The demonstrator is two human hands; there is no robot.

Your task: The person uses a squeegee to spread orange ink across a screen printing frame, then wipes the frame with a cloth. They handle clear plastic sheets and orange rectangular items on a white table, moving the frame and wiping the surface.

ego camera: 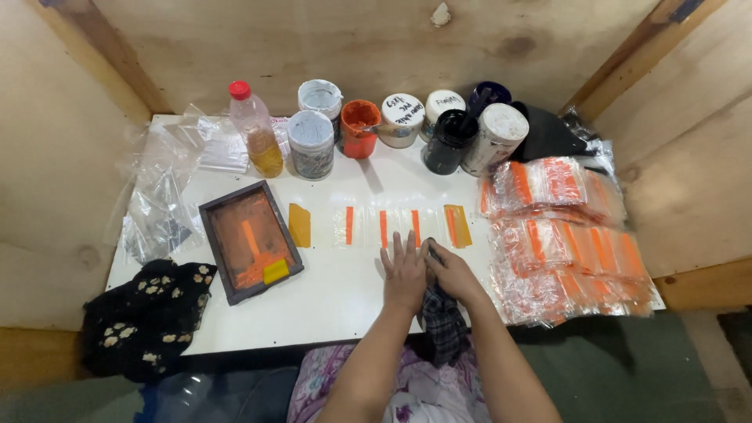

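Left hand [404,272] lies flat on the white worktop [329,301], fingers [398,247] spread and open, tips just below a row of clear plastic pouches [384,227] with orange stripes. Right hand [452,274] is just beside it, touching it, fingers closed around a dark checked cloth [441,321] that hangs off the front edge of the worktop toward the lap. Left of the pouch row sits a dark-framed printing screen [249,239] smeared with orange ink, a yellow squeegee [276,271] resting in it, and a yellow-amber strip [299,225] right beside the frame. Another amber strip [457,225] marks the right end of the row. Stack of printed pouches [568,247] piled on the right. Along the back: paint jars [407,125], one open with orange ink [359,128], and a red-capped bottle [256,131] of amber liquid. Loose clear bags [160,200] far left, black patterned cloth [145,313] at front left corner.
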